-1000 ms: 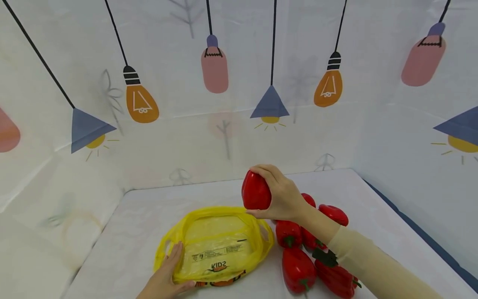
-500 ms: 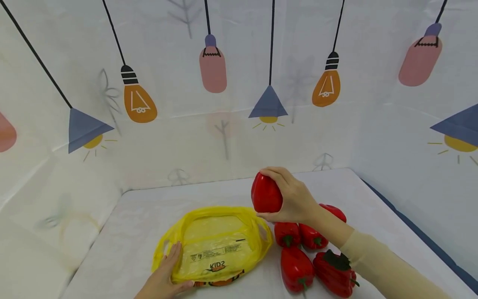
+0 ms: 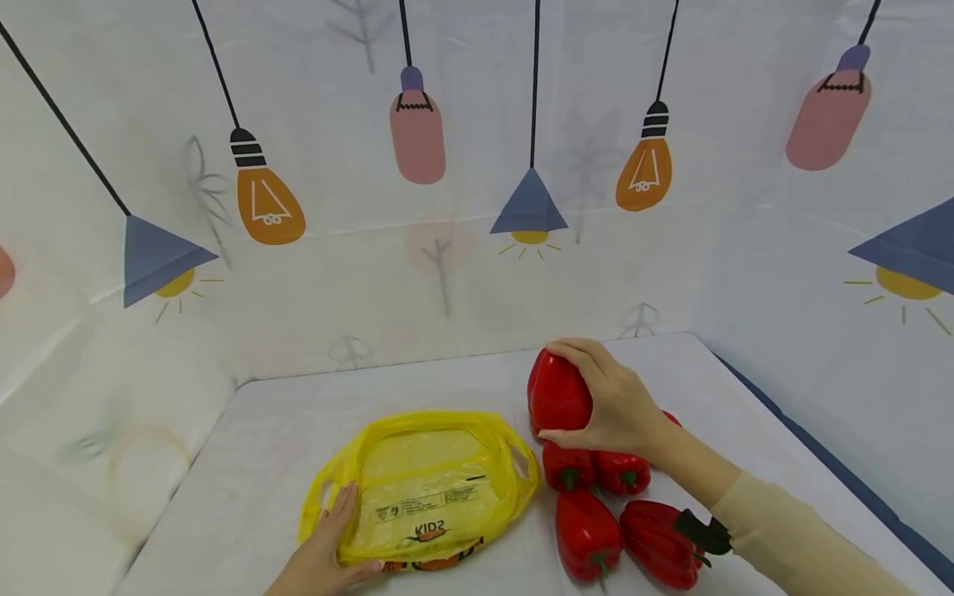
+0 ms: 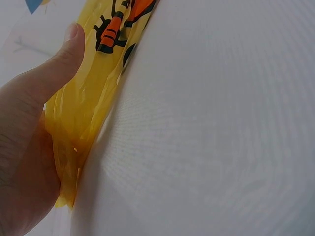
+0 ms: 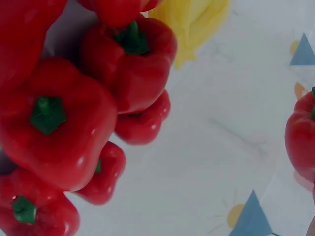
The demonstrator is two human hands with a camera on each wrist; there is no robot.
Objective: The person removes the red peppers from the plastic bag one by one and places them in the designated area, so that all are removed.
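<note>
My right hand (image 3: 614, 401) grips a red bell pepper (image 3: 559, 393), thumb below and fingers over its top. It is raised at the back of a group of bell peppers; in the right wrist view, the held pepper (image 5: 300, 142) shows at the right edge. Below the hand lie more red peppers with green stems, among them a front pepper (image 3: 587, 538) and a ribbed pepper (image 3: 656, 546). My left hand (image 3: 324, 538) rests at the left side of a yellow plastic bag (image 3: 432, 497), its thumb (image 4: 66, 59) extended along the bag's front.
The bag lies on a white table (image 3: 298, 414), left of the peppers, with a handle loop (image 3: 520, 463) towards them. Behind stands a pale wall sheet (image 3: 462, 290) printed with lamps. A dark piece (image 3: 703, 531) shows at my right cuff (image 3: 753, 505).
My right hand has moved right and slightly down with the bell pepper, from beside the bag's far right corner to over the pepper group. My left hand stays at the bag.
</note>
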